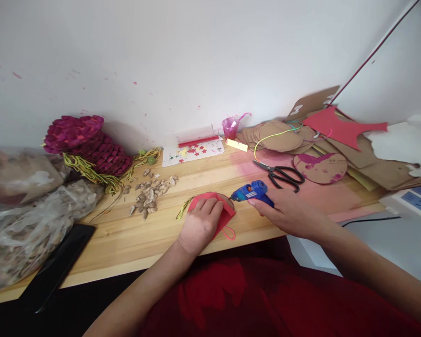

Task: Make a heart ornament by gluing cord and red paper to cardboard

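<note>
My left hand (200,223) lies on a red felt piece (226,216) on the wooden table (143,238), fingers pressed down flat on it. A yellow-green cord (183,208) sticks out to its left and a red loop (228,233) hangs at its lower edge. My right hand (286,211) grips a blue glue gun (250,192), whose nozzle points left and touches the felt's right edge.
Black scissors (283,175) lie behind the glue gun. Several seeds (149,193) are scattered left of the felt. A magenta woven object (87,144), plastic bags (28,210), a star sticker sheet (192,151), cardboard discs (320,167) and a white power strip (410,200) crowd the table's back and ends.
</note>
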The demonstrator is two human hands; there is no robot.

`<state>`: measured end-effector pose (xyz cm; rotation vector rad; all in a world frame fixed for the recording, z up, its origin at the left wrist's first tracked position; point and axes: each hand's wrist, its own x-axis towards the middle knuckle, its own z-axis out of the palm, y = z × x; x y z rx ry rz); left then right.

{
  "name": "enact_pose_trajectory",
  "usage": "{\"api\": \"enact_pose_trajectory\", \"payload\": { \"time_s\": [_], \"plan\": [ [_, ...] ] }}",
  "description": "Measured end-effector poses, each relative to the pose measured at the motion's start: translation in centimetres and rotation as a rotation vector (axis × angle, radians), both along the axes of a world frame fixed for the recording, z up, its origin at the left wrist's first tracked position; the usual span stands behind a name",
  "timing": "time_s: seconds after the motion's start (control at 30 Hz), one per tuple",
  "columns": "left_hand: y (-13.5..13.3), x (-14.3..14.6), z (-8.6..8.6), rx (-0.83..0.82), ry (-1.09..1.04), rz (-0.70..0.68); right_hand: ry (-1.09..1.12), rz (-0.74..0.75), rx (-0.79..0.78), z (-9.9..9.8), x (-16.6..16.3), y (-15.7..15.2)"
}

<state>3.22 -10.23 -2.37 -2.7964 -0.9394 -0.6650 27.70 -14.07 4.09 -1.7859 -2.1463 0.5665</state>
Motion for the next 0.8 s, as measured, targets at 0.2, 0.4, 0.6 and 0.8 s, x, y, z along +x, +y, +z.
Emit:
{"api": "enact_pose_trajectory", "payload": {
  "time_s": [0.2,0.4,0.6,0.8],
  "plan": [
    [-0.1,0.1,0.4,0.011,-0.001,0.013,0.009,-0.016,-0.021,0.5,0.1,-0.6],
    [0.0,0.1,0.2,0.009,-0.022,0.007,0.048,-0.031,-0.04,0.8,0.2,-1.3],
    [0.1,0.1,-0.1,0.021,-0.031,0.014,0.071,-0.043,-0.075,0.5,0.5,-1.7],
    [0.0,0.0,-0.1,0.024,-0.032,0.02,0.061,-0.052,-0.113,0.7,0.4,-2.2]
  ]
}}
